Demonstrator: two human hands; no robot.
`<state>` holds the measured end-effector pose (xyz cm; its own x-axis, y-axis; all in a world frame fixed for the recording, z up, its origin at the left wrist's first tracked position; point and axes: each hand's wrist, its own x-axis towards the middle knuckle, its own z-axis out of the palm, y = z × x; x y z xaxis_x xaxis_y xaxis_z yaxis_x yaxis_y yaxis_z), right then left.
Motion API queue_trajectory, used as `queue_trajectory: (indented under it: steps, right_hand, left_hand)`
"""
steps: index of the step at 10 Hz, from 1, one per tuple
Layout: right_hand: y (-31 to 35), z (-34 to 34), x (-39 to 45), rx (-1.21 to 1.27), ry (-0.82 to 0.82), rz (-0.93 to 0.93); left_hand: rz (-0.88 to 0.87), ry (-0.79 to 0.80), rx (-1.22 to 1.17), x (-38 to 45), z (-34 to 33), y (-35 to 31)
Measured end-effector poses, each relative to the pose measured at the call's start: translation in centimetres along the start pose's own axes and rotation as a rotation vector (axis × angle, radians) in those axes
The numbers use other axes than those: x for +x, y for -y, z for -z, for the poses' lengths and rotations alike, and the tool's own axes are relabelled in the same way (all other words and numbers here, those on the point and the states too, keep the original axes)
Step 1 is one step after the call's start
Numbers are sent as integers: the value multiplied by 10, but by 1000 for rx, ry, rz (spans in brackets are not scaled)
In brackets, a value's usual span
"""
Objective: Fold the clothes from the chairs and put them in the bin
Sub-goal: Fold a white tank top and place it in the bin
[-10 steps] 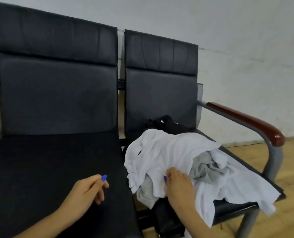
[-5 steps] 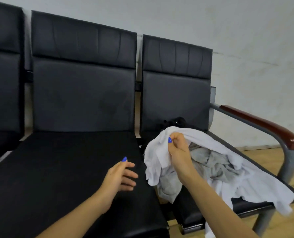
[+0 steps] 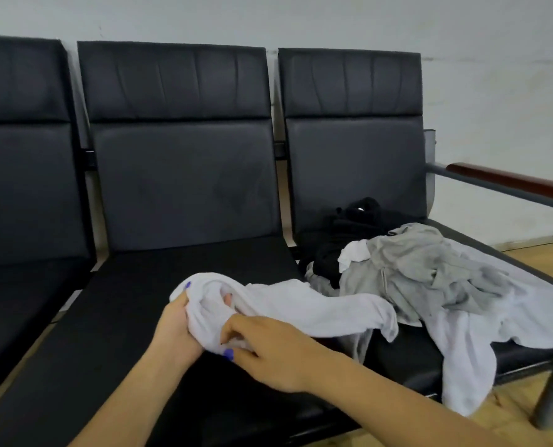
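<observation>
Both hands clamped on one bunched end of a white garment (image 3: 301, 308): left hand (image 3: 178, 327) gripping from the left, right hand (image 3: 268, 353) pinching from the front (blue-painted nails). Garment stretched across the middle chair seat (image 3: 133, 304) toward the right chair (image 3: 352, 169). There, heaped together: grey clothing (image 3: 430, 272), black clothing (image 3: 342, 233), more white cloth (image 3: 481, 337).

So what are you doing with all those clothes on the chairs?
A person is sorting laundry to fold it. Both hands grip one white garment: the left hand holds its bunched end and the right hand pinches it from the other side, over the middle chair. Its far end trails to the right chair, where a grey garment, a black one and another white piece lie in a heap. No bin is in view.
</observation>
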<state>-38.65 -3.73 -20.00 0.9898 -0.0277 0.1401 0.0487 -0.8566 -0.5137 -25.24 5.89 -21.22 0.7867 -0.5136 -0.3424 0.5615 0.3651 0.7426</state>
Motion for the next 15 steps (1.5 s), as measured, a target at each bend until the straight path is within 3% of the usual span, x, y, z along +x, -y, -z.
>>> queue_trajectory:
  steps: [2, 3, 4, 5, 6, 8, 9, 10, 11, 12, 13, 14, 15]
  right_hand:
    - [-46, -14, -3, -124, -17, -94]
    - [-62, -17, 0, -238, -121, -125]
    - [-68, -22, 2, -281, -165, -192]
    - [-66, -27, 10, -290, -113, -301]
    - [-65, -37, 19, -294, -22, -326]
    - [-57, -55, 35, -134, -7, -187]
    - [-48, -56, 40, -68, 55, -105]
    - [-38, -50, 44, 388, -70, -223]
    - [-39, -41, 44, 680, -264, -408]
    - [-48, -37, 42, 702, -373, -508]
    - [-61, -34, 40, 569, -503, -553]
    - [-69, -29, 36, 520, -588, -587]
    - [-62, -35, 35, 274, -616, -528]
  left_hand:
    - [-183, -180, 91, 13, 43, -17]
    - [-284, -272, 137, 11, 60, -26]
    - [-328, -229, 180, -6, 67, -34]
    - [-182, -36, 236, -31, 64, -41]
    - [-170, 106, 195, -53, 58, -45]
    - [-287, 515, 62, -75, 52, -73]
    - [-410, 284, 55, -76, 62, -82]
    - [-379, 497, -49, -68, 54, -81]
    - [-446, 233, -27, -52, 59, -74]
    - [-323, 139, -43, -48, 66, -72]
    - [-306, 80, -161, -47, 70, -74]
    - [-404, 64, -40, -47, 68, -72]
    - [-452, 11, 504, -41, 71, -61]
